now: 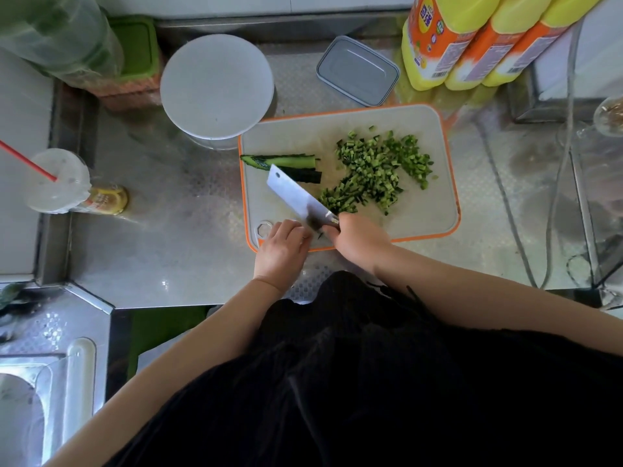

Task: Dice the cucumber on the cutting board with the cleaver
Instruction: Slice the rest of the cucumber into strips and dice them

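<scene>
Right hand (357, 239) grips cleaver (296, 197); left hand (283, 244) curled, touching blade. Uncut cucumber strips (286, 163) lie crosswise beyond the blade tip.

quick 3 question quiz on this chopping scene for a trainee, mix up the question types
1. True or false: the steel cleaver is gripped by the left hand.
2. Where do the uncut dark green cucumber strips lie on the orange-rimmed white cutting board?
A. its left part
B. its right edge
C. off it, on the counter
3. Fill in: the pile of small green cucumber dice lies to the ____ of the cleaver blade.

Key:
1. False; the right hand grips the handle, and the left hand's fingers touch the blade near it.
2. A
3. right
</scene>
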